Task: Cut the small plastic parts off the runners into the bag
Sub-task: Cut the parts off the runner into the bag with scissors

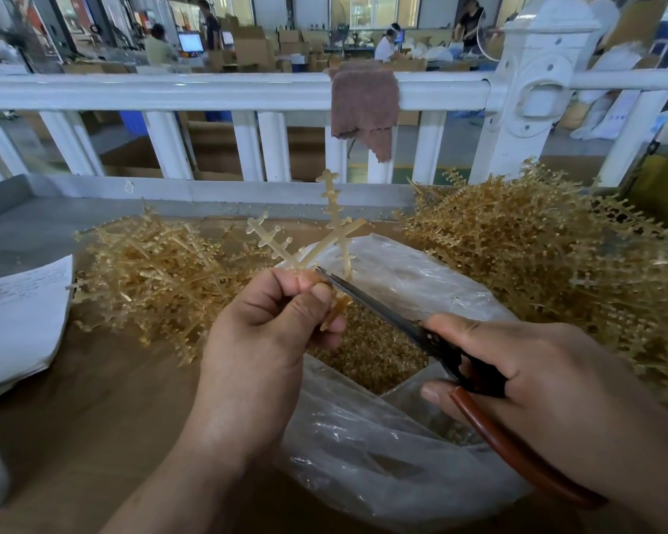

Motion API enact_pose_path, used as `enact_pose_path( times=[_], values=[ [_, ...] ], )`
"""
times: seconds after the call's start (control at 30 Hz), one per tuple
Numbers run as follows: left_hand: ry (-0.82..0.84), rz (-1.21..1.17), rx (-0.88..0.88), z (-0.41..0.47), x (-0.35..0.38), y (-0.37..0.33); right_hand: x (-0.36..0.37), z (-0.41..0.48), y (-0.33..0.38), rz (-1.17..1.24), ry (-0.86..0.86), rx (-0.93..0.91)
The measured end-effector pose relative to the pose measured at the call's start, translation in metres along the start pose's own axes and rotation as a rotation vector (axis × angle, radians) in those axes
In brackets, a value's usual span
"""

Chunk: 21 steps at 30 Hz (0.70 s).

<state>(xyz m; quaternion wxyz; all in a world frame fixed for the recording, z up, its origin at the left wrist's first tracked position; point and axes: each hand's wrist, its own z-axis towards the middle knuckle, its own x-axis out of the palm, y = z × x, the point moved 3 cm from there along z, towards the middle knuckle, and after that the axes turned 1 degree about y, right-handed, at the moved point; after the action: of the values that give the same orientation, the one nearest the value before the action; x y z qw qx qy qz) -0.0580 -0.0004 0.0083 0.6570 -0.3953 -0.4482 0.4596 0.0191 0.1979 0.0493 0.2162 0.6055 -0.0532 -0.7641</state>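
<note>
Head view: the left hand point(270, 333) holds one runner point(338, 225) up over the open mouth of the bag point(382, 437). Its fingers point(286, 287) and thumb are curled tight and pinch the runner's lower arm. The runner is a cross of amber sticks. Its long arm points up and away from the person, and small parts are set along the arms. The right hand point(537, 379) is wrapped round the red-brown handles of the scissors point(371, 302). The blades run from lower right to upper left, and the tip lies just beside the left fingertips, near the crossing of the runner. The right hand is the one that cuts; the left only turns and presents the runner. Because the work hangs straight above the bag, a cut part should drop onto the loose parts point(367, 352) already inside.

The blades look almost together, but I cannot tell whether a part sits between them, as the left fingers hide that spot. The lower end of the runner is partly covered by the thumb. Heaps of runners lie on the desk point(93, 418) on both sides of the bag. I cannot be sure which heap is already stripped.
</note>
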Motion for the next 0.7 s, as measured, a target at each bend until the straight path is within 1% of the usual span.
enact_pose_path(
  times=[0.17,0.47,0.63,0.7],
  values=[
    [-0.008,0.004,0.007,-0.0014,0.0024,-0.0016,-0.001,0.0009,0.0001,0.007,-0.005,-0.024],
    [-0.017,-0.01,-0.002,-0.0016,0.0007,-0.0002,-0.0023,0.0001,0.0008,-0.015,0.011,-0.004],
    [-0.075,-0.068,-0.03,0.0012,0.0006,0.0037,0.0018,0.0012,-0.0003,-0.015,0.138,0.029],
    [-0.11,-0.096,-0.037,0.0042,-0.0001,0.0045,0.0033,0.0018,-0.0041,-0.017,0.116,0.022]
  ],
)
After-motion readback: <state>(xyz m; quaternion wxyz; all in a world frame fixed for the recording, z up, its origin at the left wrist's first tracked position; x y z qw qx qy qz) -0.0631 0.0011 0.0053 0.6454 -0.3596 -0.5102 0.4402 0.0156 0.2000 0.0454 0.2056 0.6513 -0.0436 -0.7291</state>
